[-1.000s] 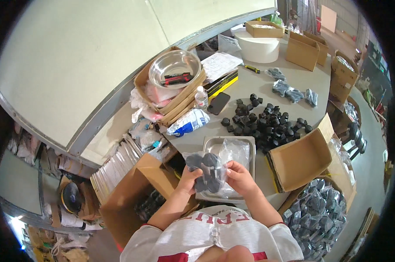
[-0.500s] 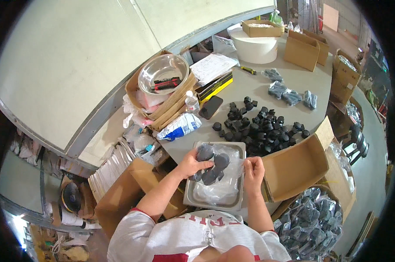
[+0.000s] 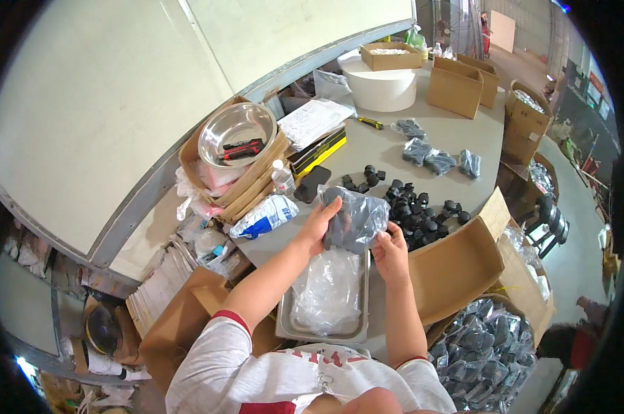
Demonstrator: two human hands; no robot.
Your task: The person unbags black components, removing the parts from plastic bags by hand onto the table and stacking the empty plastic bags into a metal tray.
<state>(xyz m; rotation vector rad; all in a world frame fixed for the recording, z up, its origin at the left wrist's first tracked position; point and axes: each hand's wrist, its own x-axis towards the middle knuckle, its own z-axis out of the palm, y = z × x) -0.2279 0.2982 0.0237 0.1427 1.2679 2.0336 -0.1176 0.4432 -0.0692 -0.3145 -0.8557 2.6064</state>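
a: where is the bag right now?

b: you have the clear plastic bag (image 3: 357, 219) of dark parts lifted in both hands, above the far end of the metal tray (image 3: 359, 324) and just in front of the loose pile of black parts (image 3: 415, 210) on the grey table (image 3: 388, 148).

a: what are your left fingers doing?

b: your left hand (image 3: 317, 226) is against the bag's left side, thumb up along the top edge, the other fingers curled round the near face. they are closed on it, not spread.

a: and the right?

b: your right hand (image 3: 392, 252) grips the bag's lower right corner. the fingertips (image 3: 381, 237) are bunched together, pinching the plastic there. how much of the film sits between them, i cannot tell.

a: what lies under your hands?

b: the tray holds a flat stack of empty clear bags (image 3: 331, 290), just below the one you hold, not touching it as far as i can see.

a: anything close by?

b: an open cardboard box (image 3: 457, 265) stands just right of your right wrist. lower right, a heap of filled bags (image 3: 481, 348). to your left, a steel bowl (image 3: 234, 134) sits in a box, with a red-and-black tool in it, well apart from your hands.
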